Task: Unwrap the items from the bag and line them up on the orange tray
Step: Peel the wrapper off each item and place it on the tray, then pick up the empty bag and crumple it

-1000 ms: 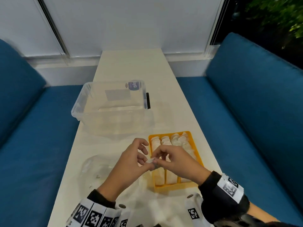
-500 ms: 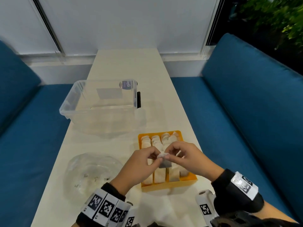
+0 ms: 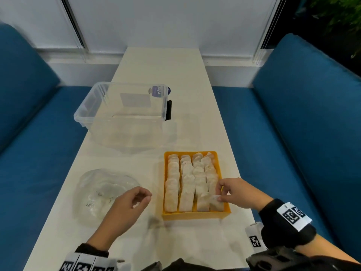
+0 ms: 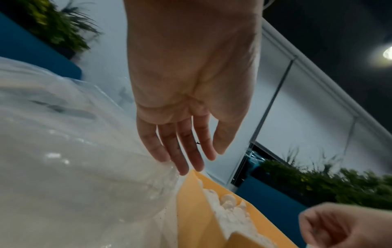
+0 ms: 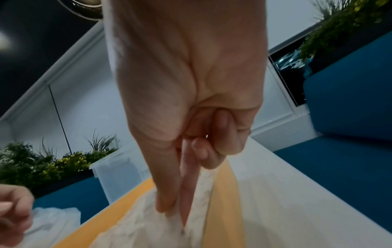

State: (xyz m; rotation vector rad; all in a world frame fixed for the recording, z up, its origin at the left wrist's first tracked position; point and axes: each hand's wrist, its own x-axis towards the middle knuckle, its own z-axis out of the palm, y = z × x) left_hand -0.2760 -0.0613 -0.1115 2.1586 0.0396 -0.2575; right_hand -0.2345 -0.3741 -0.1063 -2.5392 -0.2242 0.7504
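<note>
Tea bags (image 3: 192,182), pale, crinkled paper pouches, fill the orange tray (image 3: 196,215) in four overlapping rows near the right edge of the table (image 3: 162,71). Half a second ago you held one between both hands above the tray; now your hands have parted. Your right hand (image 3: 237,193) pinches that bag with thumb and forefinger at the tray's near right corner, at the front of the rightmost row. Your left hand (image 3: 125,210) has pulled back toward the bag (image 3: 101,194), fingers loosely curled and holding nothing that shows. That suggests the unwrapping of this item is done and only its placing remains. The bag is thin, clear, crumpled plastic, lying slack by the left edge, flecked with dark crumbs. Behind it stands a clear, rigid plastic bin (image 3: 125,112); the tray is smooth, hard and straight-walled.
</note>
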